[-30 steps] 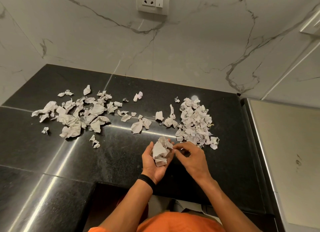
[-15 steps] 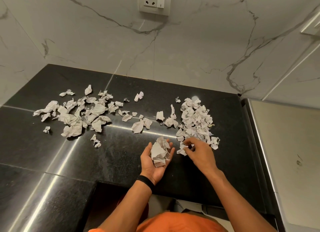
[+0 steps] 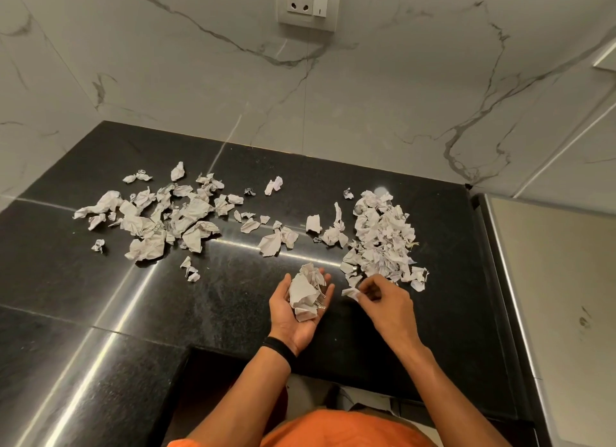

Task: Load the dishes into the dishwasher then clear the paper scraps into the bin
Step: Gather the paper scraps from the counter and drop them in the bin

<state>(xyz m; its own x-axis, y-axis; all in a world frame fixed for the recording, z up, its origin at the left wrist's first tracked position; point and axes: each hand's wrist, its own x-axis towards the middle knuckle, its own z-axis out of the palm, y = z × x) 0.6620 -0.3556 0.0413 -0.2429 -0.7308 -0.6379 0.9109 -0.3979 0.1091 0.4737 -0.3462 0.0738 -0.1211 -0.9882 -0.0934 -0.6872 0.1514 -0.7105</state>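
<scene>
Scrap-clearing step: L hand [image 3: 301, 316], palm-up with fingers loose, cradles a wad [image 3: 305, 291] while R hand [image 3: 383, 301] pinches a scrap [image 3: 350, 292] off the counter [image 3: 233, 300] by the right pile [image 3: 383, 236]; next, prob. onto wad.

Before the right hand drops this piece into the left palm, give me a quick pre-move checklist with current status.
1. Grip: the right hand pinches a scrap: ok.
2. Receiver: the left hand lies palm up beside it: ok.
3. Room: the wad covers most of that palm: cannot tell.
4. Counter cleared: the right pile and left scatter lie on the countertop: not ok.
5. Disposal: no bin in view: cannot tell.
</scene>
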